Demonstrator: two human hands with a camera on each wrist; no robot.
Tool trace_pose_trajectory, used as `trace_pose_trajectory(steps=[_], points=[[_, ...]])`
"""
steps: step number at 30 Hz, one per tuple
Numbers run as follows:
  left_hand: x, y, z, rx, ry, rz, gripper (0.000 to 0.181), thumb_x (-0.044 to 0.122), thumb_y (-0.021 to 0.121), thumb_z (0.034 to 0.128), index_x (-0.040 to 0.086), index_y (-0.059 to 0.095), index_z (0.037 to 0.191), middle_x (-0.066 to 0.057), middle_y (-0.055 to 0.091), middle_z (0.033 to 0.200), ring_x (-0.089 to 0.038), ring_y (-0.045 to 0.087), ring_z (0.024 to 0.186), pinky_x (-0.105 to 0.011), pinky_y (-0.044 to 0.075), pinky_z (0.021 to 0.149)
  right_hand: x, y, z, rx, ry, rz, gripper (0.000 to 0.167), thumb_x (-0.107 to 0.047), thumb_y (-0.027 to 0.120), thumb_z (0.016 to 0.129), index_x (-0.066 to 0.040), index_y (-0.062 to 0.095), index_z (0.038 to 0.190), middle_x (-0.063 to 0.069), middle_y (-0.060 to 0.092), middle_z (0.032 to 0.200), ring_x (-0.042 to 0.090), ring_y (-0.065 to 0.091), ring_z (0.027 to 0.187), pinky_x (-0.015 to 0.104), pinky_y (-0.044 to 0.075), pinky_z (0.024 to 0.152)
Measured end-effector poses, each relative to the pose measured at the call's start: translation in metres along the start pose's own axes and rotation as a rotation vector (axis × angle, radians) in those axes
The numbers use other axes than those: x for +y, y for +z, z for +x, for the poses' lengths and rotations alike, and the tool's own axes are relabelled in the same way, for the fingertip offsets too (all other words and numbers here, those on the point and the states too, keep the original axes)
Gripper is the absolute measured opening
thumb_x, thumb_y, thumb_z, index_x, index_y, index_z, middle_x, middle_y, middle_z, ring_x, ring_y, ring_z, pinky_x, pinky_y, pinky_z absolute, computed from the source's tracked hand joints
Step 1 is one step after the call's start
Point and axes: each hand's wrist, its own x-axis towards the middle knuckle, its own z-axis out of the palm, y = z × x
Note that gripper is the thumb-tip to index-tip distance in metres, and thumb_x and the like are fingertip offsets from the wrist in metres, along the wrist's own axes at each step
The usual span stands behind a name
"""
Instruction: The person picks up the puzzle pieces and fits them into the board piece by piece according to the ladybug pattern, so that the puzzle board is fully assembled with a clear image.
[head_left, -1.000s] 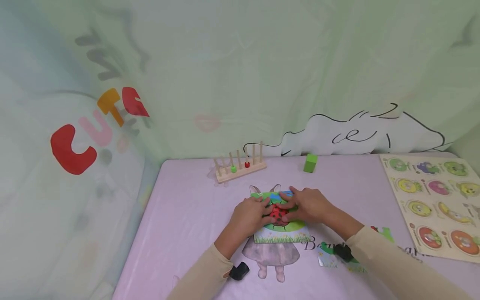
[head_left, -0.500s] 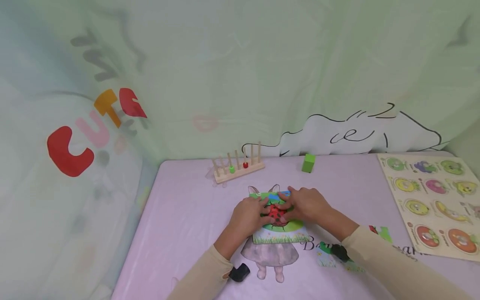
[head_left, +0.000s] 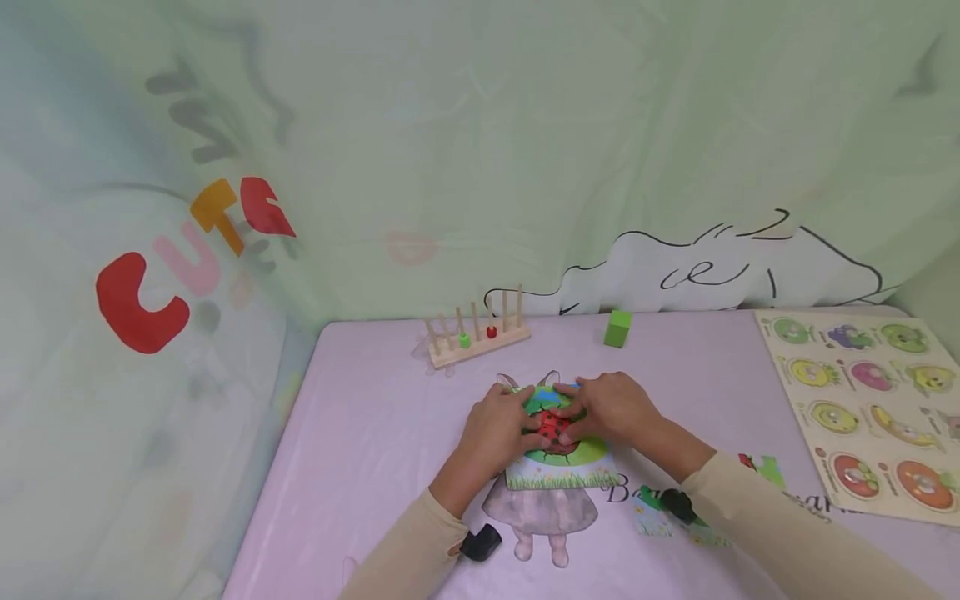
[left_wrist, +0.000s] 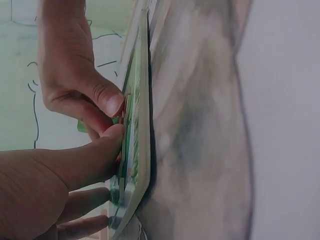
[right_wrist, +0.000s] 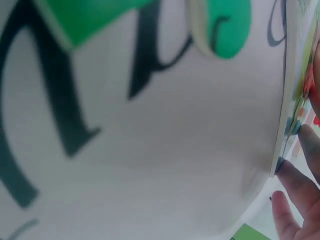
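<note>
A square jigsaw puzzle with a red spotted ladybug picture lies in the middle of the table. My left hand rests over its left side, fingertips and thumb touching the picture. From the right, my right hand touches the ladybug with thumb and fingers, the tips of both hands close together. In the left wrist view, the left thumb and the right thumb press at thin pieces standing slightly above the board. Straight right fingers reach the board's edge in the right wrist view.
Loose green puzzle pieces lie right of the board, partly under the right sleeve. Behind stand a wooden peg rack with a green and a red bead, and a green block. A fruit puzzle board lies at right.
The left fingertips have shifted slightly up along the puzzle's top left. The right hand stays almost still on the ladybug, and the puzzle keeps its place.
</note>
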Motion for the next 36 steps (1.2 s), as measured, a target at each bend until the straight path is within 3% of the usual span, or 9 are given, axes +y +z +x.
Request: trace_pose_trajectory(steps=[5, 11, 15, 19, 22, 25, 29, 33, 36], points=[[-0.003, -0.001, 0.001, -0.041, -0.026, 0.03, 0.035, 0.059, 0.074, 0.0849, 0.034, 0.081, 0.108, 0.001, 0.057, 0.15, -0.023, 0.053, 0.133, -0.045, 0.054, 0.084, 0.005, 0.001, 0.002, -0.016, -0.041, 0.025, 0.041, -0.052, 0.084, 0.077, -0.031, 0.08, 0.112, 0.003, 0.061, 0.146, 0.03, 0.068, 0.12, 0.053, 0.049, 0.104], [-0.006, 0.001, 0.002, -0.055, -0.044, 0.053, 0.035, 0.063, 0.072, 0.0845, 0.04, 0.08, 0.11, 0.005, 0.057, 0.15, -0.021, 0.051, 0.136, -0.044, 0.05, 0.086, 0.015, -0.005, 0.004, -0.083, -0.103, 0.088, 0.037, -0.044, 0.08, 0.084, -0.027, 0.079, 0.117, 0.008, 0.06, 0.147, 0.034, 0.064, 0.127, 0.066, 0.035, 0.113], [-0.006, 0.002, 0.002, -0.052, -0.055, 0.049, 0.035, 0.065, 0.073, 0.0833, 0.042, 0.08, 0.109, 0.007, 0.057, 0.149, -0.019, 0.051, 0.136, -0.043, 0.048, 0.086, 0.026, -0.005, 0.002, -0.072, -0.152, 0.144, 0.039, -0.043, 0.079, 0.086, -0.022, 0.078, 0.12, 0.008, 0.062, 0.145, 0.036, 0.063, 0.127, 0.059, 0.044, 0.108], [-0.007, 0.004, 0.002, -0.055, -0.064, 0.051, 0.035, 0.065, 0.073, 0.0824, 0.043, 0.08, 0.108, 0.009, 0.057, 0.15, -0.017, 0.051, 0.137, -0.043, 0.047, 0.086, 0.035, -0.003, -0.007, 0.037, -0.199, 0.213, 0.035, -0.039, 0.081, 0.086, -0.017, 0.08, 0.114, 0.007, 0.07, 0.133, 0.031, 0.068, 0.122, 0.052, 0.053, 0.1], [-0.007, 0.004, 0.002, -0.06, -0.072, 0.044, 0.035, 0.066, 0.073, 0.0822, 0.043, 0.08, 0.108, 0.01, 0.056, 0.15, -0.016, 0.05, 0.138, -0.043, 0.046, 0.088, 0.04, -0.006, -0.019, 0.116, -0.16, 0.282, 0.029, -0.036, 0.083, 0.085, -0.018, 0.082, 0.108, 0.002, 0.077, 0.119, 0.027, 0.072, 0.113, 0.047, 0.057, 0.093], [-0.007, 0.005, 0.003, -0.067, -0.083, 0.028, 0.035, 0.065, 0.074, 0.0819, 0.042, 0.08, 0.107, 0.01, 0.055, 0.151, -0.016, 0.05, 0.138, -0.045, 0.046, 0.091, 0.047, -0.014, -0.033, 0.135, -0.062, 0.339, 0.026, -0.037, 0.082, 0.085, -0.02, 0.082, 0.106, -0.004, 0.079, 0.109, 0.022, 0.075, 0.102, 0.04, 0.059, 0.086], [-0.007, 0.005, 0.003, -0.077, -0.091, 0.017, 0.035, 0.066, 0.073, 0.0821, 0.042, 0.08, 0.107, 0.01, 0.054, 0.152, -0.017, 0.049, 0.139, -0.048, 0.046, 0.094, 0.057, -0.028, -0.049, 0.078, 0.035, 0.343, 0.028, -0.039, 0.08, 0.087, -0.021, 0.082, 0.109, -0.007, 0.079, 0.105, 0.018, 0.072, 0.098, 0.035, 0.057, 0.081], [-0.009, 0.005, 0.003, -0.076, -0.098, 0.018, 0.036, 0.067, 0.073, 0.0813, 0.042, 0.08, 0.106, 0.012, 0.053, 0.153, -0.017, 0.05, 0.138, -0.049, 0.046, 0.094, 0.074, -0.038, -0.067, 0.006, 0.055, 0.304, 0.027, -0.039, 0.078, 0.088, -0.023, 0.081, 0.11, -0.006, 0.078, 0.108, 0.017, 0.07, 0.1, 0.036, 0.055, 0.082], [-0.01, 0.007, 0.003, -0.082, -0.103, 0.023, 0.037, 0.069, 0.072, 0.0806, 0.043, 0.08, 0.105, 0.014, 0.052, 0.154, -0.017, 0.05, 0.137, -0.051, 0.045, 0.095, 0.09, -0.041, -0.082, -0.031, 0.07, 0.278, 0.023, -0.037, 0.08, 0.087, -0.024, 0.081, 0.106, -0.008, 0.077, 0.104, 0.009, 0.066, 0.093, 0.031, 0.054, 0.078]])
